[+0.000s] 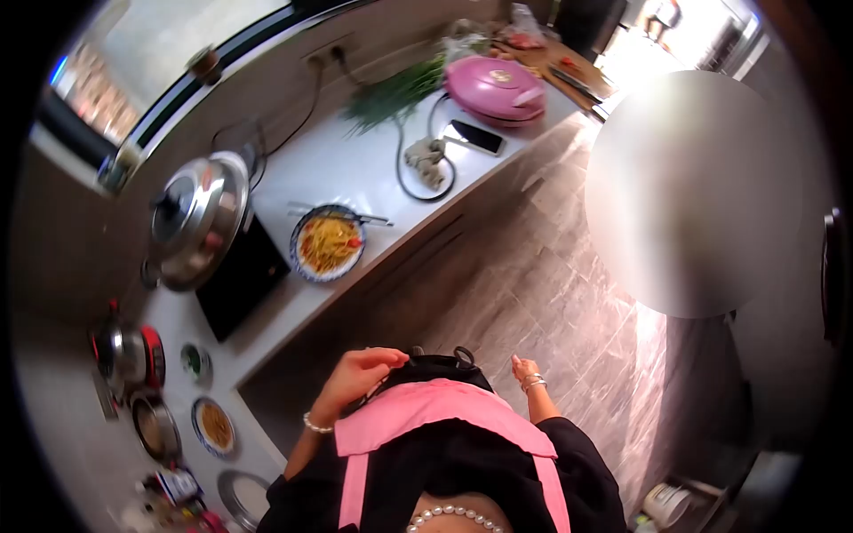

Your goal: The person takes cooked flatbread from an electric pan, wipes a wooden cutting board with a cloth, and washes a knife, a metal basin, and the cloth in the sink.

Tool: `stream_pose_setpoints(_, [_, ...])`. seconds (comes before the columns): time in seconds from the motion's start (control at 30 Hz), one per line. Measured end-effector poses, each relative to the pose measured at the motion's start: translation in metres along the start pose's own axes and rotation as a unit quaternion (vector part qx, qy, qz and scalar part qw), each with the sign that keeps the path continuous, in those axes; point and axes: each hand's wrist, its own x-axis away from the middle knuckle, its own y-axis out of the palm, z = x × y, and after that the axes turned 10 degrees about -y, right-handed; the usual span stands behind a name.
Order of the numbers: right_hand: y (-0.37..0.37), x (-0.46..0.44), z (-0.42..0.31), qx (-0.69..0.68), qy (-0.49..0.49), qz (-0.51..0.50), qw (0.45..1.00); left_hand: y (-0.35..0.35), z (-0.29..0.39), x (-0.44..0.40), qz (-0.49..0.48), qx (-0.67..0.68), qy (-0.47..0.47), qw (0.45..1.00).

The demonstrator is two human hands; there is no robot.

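Note:
My left hand point(360, 377) is raised in front of the pink apron point(435, 413), at its left edge, with the fingers bent together; whether anything is between them is too small to tell. A pearl bracelet is on that wrist. My right hand point(526, 369) hangs to the right of the apron over the floor, its fingers partly curled and small in view, with bracelets on the wrist. Ahead on the white counter point(284, 311), a blue-rimmed plate point(329, 244) of noodles stands with chopsticks point(369, 218) across its far edge. Neither hand touches the plate.
Along the counter are a steel pot point(200, 218) by a black cooktop point(240, 280), a phone point(477, 137), ginger point(426, 162), green onions point(391, 96) and a pink appliance point(495, 89). At left stand a kettle point(129, 354) and another noodle plate point(213, 426). Tiled floor point(533, 275) lies right.

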Motion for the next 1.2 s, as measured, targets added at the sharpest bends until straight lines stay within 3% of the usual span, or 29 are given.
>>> stream_pose_setpoints(0.07, [0.012, 0.014, 0.025, 0.035, -0.005, 0.043, 0.998, 0.003, 0.008, -0.026, -0.046, 0.001, 0.024, 0.999])
stream_pose_setpoints(0.17, [0.010, 0.054, 0.045, -0.179, 0.126, 0.084, 0.972, 0.011, 0.020, -0.062, -0.091, -0.033, 0.018, 0.995])
stream_pose_setpoints(0.27, [-0.005, 0.094, 0.050, -0.326, 0.311, 0.093, 0.888, 0.029, 0.032, -0.091, -0.149, -0.056, -0.019, 0.987])
stream_pose_setpoints(0.33, [-0.006, 0.111, 0.072, -0.328, 0.305, 0.078, 0.891, 0.045, 0.036, -0.109, -0.180, -0.049, -0.054, 0.981])
stream_pose_setpoints(0.47, [0.020, 0.099, 0.144, -0.403, 0.348, 0.082, 0.842, 0.088, 0.053, -0.154, -0.212, -0.097, -0.103, 0.967])
stream_pose_setpoints(0.57, [0.069, 0.041, 0.234, -0.547, 0.369, 0.126, 0.741, 0.134, 0.067, -0.195, -0.232, -0.113, -0.084, 0.962])
stream_pose_setpoints(0.73, [0.018, -0.010, 0.272, -0.700, 0.276, 0.313, 0.579, 0.245, 0.088, -0.272, -0.266, -0.093, -0.059, 0.958])
stream_pose_setpoints(0.77, [-0.077, 0.012, 0.205, -0.649, 0.322, 0.316, 0.612, 0.273, 0.104, -0.280, -0.267, -0.121, -0.065, 0.954])
stream_pose_setpoints(0.83, [-0.122, -0.007, 0.213, -0.632, 0.252, 0.328, 0.656, 0.318, 0.117, -0.305, -0.318, -0.089, -0.066, 0.942])
stream_pose_setpoints(0.9, [-0.179, -0.015, 0.210, -0.614, 0.250, 0.337, 0.668, 0.353, 0.130, -0.326, -0.341, -0.105, -0.086, 0.930])
stream_pose_setpoints(0.97, [-0.214, -0.025, 0.216, -0.634, 0.236, 0.359, 0.643, 0.380, 0.139, -0.347, -0.363, -0.119, -0.096, 0.919])
stream_pose_setpoints(1.2, [-0.262, -0.057, 0.232, -0.526, 0.323, 0.353, 0.703, 0.460, 0.171, -0.458, -0.420, -0.185, -0.135, 0.878])
